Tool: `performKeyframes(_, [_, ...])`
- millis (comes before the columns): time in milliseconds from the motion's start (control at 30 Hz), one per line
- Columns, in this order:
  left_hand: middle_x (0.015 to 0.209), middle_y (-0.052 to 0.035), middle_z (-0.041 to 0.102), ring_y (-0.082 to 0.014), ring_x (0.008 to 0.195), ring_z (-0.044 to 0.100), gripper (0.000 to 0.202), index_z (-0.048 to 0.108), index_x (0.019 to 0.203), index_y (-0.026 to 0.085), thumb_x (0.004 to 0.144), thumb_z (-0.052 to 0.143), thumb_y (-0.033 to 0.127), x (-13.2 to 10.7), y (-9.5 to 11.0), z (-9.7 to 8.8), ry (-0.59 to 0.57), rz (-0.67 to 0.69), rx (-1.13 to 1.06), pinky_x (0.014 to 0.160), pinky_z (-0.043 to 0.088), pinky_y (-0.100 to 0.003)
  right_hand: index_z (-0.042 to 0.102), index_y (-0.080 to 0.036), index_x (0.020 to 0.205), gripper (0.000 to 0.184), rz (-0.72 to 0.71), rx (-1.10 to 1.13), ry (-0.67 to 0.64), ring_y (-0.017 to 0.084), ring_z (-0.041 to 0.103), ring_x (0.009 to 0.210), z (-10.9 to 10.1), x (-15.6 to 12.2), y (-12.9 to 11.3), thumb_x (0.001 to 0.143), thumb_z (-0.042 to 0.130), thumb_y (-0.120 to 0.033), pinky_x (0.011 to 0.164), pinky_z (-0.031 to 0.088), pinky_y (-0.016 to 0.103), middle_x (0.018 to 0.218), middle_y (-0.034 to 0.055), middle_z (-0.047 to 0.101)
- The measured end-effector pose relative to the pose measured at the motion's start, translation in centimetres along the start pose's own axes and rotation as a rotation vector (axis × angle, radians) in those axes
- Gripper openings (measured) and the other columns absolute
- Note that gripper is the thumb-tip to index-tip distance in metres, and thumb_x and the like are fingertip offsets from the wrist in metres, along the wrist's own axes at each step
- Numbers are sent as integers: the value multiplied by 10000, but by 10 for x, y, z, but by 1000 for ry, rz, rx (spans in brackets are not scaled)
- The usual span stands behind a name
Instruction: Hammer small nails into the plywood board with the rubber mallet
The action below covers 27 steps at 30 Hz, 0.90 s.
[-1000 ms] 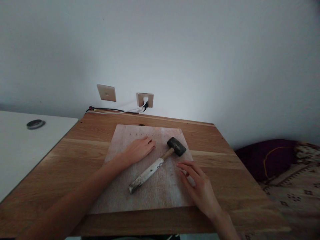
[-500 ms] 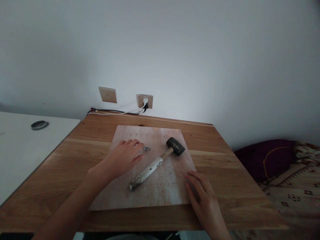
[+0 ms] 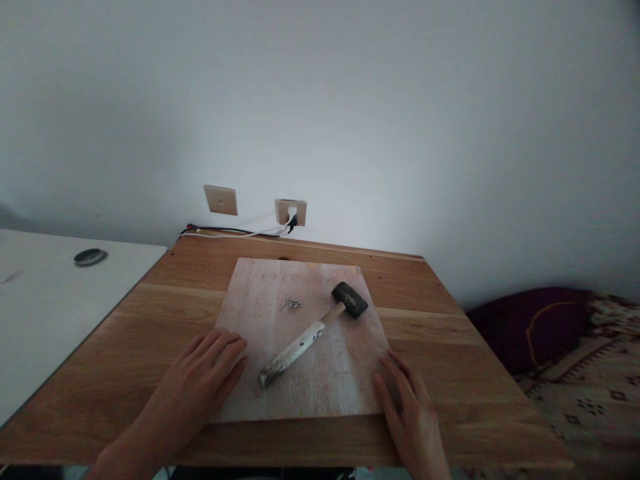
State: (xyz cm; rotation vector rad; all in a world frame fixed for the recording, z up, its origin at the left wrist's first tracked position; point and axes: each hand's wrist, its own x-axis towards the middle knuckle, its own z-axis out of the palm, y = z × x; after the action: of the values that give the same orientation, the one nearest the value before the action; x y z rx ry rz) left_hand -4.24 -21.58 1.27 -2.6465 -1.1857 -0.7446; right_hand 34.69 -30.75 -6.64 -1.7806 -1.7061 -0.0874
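Observation:
A thin wooden board (image 3: 320, 393) lies flat on the wooden table. Across it, slantwise, rests a mallet with a black head (image 3: 349, 300) and a white, paint-worn handle (image 3: 295, 352). Left of the mallet head is a small heap of metal nails or screws (image 3: 291, 303), too small to tell which. My left hand (image 3: 205, 373) rests over the board's left edge, fingers stretched out and holding nothing. At the board's right edge, my right hand (image 3: 407, 403) lies with fingers extended and apart, also holding nothing. A row of tiny marks runs near the board's far edge.
The wooden table (image 3: 450, 360) meets the wall at the back, where cables (image 3: 235, 233) run to a socket (image 3: 291, 213). A white surface (image 3: 45, 313) with a dark round object (image 3: 90, 257) adjoins at left. A purple cushion (image 3: 530, 327) and patterned fabric (image 3: 590, 393) lie at right.
My left hand has drawn back from the small metal pieces to the board's left edge, leaving them in full view. My right hand stays at the right edge. The camera view has shifted slightly.

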Motion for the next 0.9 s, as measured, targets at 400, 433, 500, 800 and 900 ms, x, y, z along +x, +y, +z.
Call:
performKeyframes(400, [1039,-55,859,-258,906,807,335,762,1116,213,1097,435,284,-54,-13,5,38,-81,97,940,618,-412,662,-251,1308,286,-164,-31,34,317,807,1092,-6,9,-19,1078,563,-390,897,721,477,1285,128,749])
performKeyframes(433, [1029,-57,858,-266,900,808,355,761,1100,212,1106,417,303,-56,-18,3,40,-96,121,931,622,-419,667,-253,1301,279,-174,-19,24,312,811,1083,-4,9,-24,1079,562,-383,887,725,467,1279,125,755])
performKeyframes(500, [1027,-64,857,-286,910,809,401,762,1078,219,1116,384,347,-62,-28,-1,27,-141,157,909,632,-439,679,-254,1279,263,-189,15,12,308,815,1079,2,9,-37,1082,554,-376,871,729,457,1276,124,761])
performKeyframes(800, [1250,-160,808,-395,1097,776,481,805,1131,210,1011,340,193,-101,-81,-21,-191,-353,300,924,638,-592,706,-256,1293,266,-266,167,-181,329,722,1302,33,23,-108,1069,574,-311,1038,665,484,1342,110,754])
performKeyframes(900, [1329,-202,764,-427,1223,722,544,810,1189,175,931,336,102,-115,-100,-32,-299,-339,339,965,611,-616,682,-251,1377,337,-323,177,-297,334,655,1400,40,26,-123,1056,605,-313,1098,629,474,1429,103,724])
